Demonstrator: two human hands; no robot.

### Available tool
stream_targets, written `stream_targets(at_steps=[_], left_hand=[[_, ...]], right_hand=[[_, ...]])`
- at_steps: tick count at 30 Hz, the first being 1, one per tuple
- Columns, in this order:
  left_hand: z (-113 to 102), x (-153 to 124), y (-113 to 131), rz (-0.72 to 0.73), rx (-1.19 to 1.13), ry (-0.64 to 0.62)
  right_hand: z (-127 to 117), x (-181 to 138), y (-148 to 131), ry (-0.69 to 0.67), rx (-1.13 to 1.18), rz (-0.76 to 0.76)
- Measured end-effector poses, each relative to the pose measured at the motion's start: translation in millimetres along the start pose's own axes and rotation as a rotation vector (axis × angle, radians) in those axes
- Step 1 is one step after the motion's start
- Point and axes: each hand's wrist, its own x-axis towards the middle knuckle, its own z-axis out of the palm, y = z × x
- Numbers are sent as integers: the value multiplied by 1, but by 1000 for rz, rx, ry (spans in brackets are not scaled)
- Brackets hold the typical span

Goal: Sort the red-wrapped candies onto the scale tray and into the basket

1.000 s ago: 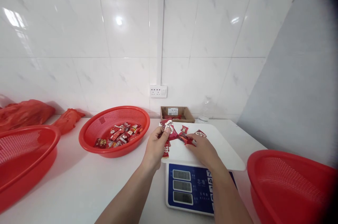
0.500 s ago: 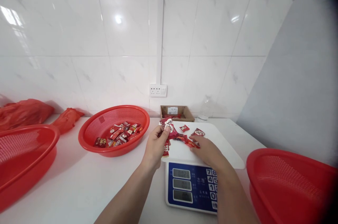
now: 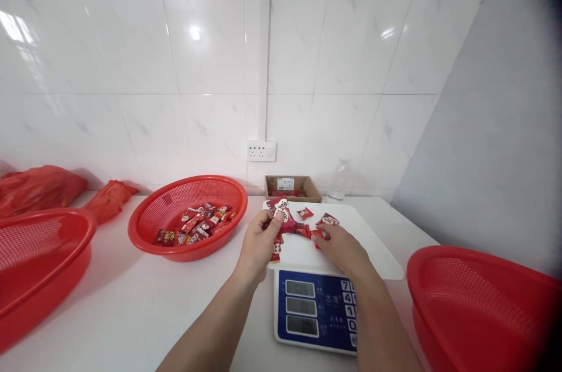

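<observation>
From my end of the feed, I see the left hand [image 3: 258, 246] closed, thumb pressed over a maroon packet with white lettering [image 3: 285, 217], held above the left part of a flat white plastic tray [image 3: 380, 246]. Below that thumb shows a red-and-white patterned packet [image 3: 276, 248]; whether it is gripped too, I cannot tell. My view has the right hand [image 3: 345, 248] partly curled, thumb and fingertips close together at a small bright red packet [image 3: 317, 235] over the tray; I can't tell whether they pinch it. Beyond, a little red packet [image 3: 304, 213] and a maroon-and-white packet [image 3: 328, 219] lie on the tray, which tops a blue-and-white electronic scale [image 3: 314, 331]. To the left stands a round red perforated plastic basket [image 3: 187, 254] with mixed wrapped packets [image 3: 199, 228] inside. Behind the tray I make out an open brown cardboard box [image 3: 312, 189] and a clear bottle [image 3: 339, 182].
</observation>
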Motion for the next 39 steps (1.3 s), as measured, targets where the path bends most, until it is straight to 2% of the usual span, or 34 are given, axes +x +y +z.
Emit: stream_targets(at_steps=[8, 15, 23, 31, 34, 39], left_hand=[[-1, 2, -4, -10, 26, -4], [-2, 1, -5, -12, 20, -23], [-2, 2, -3, -23, 51, 9], [-4, 3, -9, 5, 45, -26], [-4, 4, -11, -9, 79, -29], [-1, 2, -11, -53, 129, -48]], right_hand=[[6, 3, -3, 6, 37, -75], [3, 1, -8, 33, 118, -7], [-1, -3, -10, 163, 447, -48], [-2, -2, -14, 277, 838, -142], [-10, -7, -23, 243, 1083, -188], [-21, -22, -37, 38, 1316, -184]])
